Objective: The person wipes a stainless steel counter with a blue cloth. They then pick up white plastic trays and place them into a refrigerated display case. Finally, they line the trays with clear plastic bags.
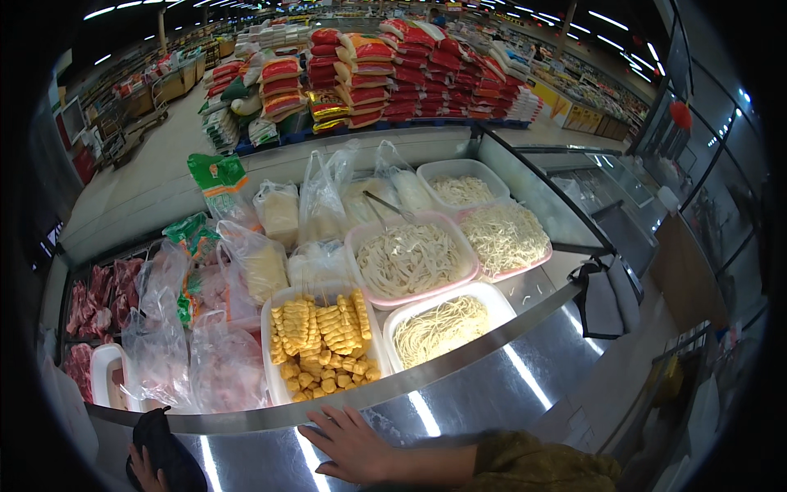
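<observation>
My right hand [353, 446] lies over the stainless steel ledge [467, 393] of a refrigerated display case, fingers spread, holding nothing. At the lower left, the fingers of my left hand [144, 470] rest against a black cloth-like bag [166, 452]; whether they grip it is unclear. Just beyond my right hand stands a white tub [270, 369] of skewered yellow pieces and yellow balls. Beside it are a white tub of thin noodles [439, 329], a pink-rimmed tub of wide noodles [409, 258] with metal tongs [390, 206] and a tub of pale thin strands [504, 237].
Raw red meat [104, 295] and plastic bags of pale meat [227, 363] fill the case's left side. A glass panel [541, 184] bounds its right end, with a grey and black cloth item [605, 298] hanging at the corner. Stacked red sacks [424, 67] stand beyond.
</observation>
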